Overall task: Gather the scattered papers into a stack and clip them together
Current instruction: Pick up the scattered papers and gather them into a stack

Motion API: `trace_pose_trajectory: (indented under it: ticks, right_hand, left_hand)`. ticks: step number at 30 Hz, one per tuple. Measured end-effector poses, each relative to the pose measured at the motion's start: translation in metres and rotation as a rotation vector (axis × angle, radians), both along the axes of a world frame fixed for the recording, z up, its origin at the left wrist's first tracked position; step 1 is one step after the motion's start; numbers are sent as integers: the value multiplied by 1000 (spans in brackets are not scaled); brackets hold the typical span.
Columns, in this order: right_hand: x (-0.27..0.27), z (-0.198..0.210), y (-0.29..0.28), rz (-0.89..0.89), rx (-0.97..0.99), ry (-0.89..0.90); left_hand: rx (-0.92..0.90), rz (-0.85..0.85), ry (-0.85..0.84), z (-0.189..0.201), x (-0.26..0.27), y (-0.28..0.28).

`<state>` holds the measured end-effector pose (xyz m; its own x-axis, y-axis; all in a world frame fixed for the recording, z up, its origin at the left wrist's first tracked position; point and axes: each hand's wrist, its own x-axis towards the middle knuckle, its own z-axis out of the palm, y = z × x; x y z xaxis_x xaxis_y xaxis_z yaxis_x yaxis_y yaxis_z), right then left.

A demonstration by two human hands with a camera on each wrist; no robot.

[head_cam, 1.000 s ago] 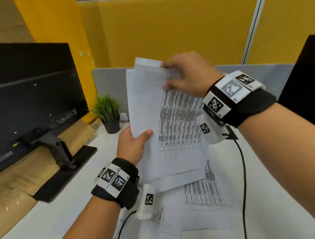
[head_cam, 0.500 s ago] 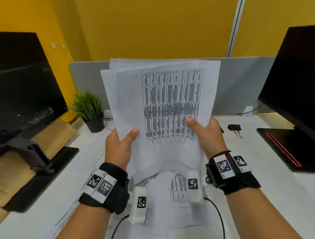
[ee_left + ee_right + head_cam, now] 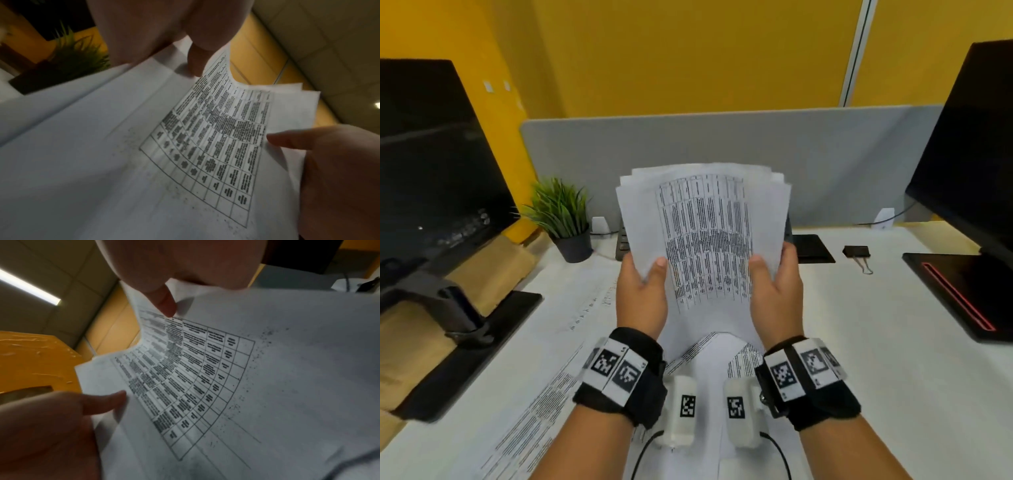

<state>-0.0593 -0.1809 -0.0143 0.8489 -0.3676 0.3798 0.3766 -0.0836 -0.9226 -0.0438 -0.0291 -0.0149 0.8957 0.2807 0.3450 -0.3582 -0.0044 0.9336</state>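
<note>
The left hand (image 3: 642, 294) is pinching the left edge of the papers (image 3: 705, 233), with its thumb lying on the front sheet and its fingers behind. The right hand (image 3: 777, 291) is pinching the right edge the same way. In the left wrist view the left thumb (image 3: 197, 61) is pressing on the printed table near the paper's edge.

The papers are standing almost upright between the two hands, above the table (image 3: 859, 342). The sheets are thin and white, and the front one is showing a grid full of small dark print. It is bending inward in the middle. The top edges are fanning out a little and are not lining up.

More printed sheets (image 3: 544, 387) are lying flat on the table under the wrists. A black clip (image 3: 856, 252) with wire handles is lying on the table to the right, well apart from the hands. A small green plant (image 3: 561, 212) in a dark pot is standing to the left. A dark screen (image 3: 438, 164) is standing on each side, and a grey wall panel (image 3: 722, 137) is standing behind the papers.
</note>
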Motion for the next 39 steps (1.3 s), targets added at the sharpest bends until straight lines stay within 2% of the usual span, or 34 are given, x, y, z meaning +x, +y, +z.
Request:
trace_pose_trajectory:
  ticks: [4,7,14,20,25,30,32,33,35,37,39]
  right_hand:
    - [2,10,-3,-40,53,-61]
    - [3,7,-11,-4,130,-36]
    - [-4,13,6,-14,34,-111]
    - [-3,-1,3,28,22,80]
    - [-4,9,9,6,44,18]
    - [-5,-10,11,46,-3,194]
    - [-4,-5,8,49,-31,204]
    - [-5,1,5,47,-54,191]
    - [-6,17,-2,3,-180,115]
    - [-9,31,-8,-82,-449,-9]
    - [-12,44,-7,-124,-735,-105]
  left_hand:
    - [-34,35,-50,13,2,1]
    - [-20,41,-28,15,1,10]
    - [14,26,-45,18,-1,4]
    - [32,76,-21,12,-5,13]
    - [0,65,-63,20,-4,16]
    - [89,69,58,-6,-5,27]
    - [108,84,89,-3,-4,32]
    - [121,129,97,3,-5,36]
    - [246,328,38,24,-10,45]
    - [447,500,-99,50,-22,53]
    - [621,496,-215,75,-32,59]
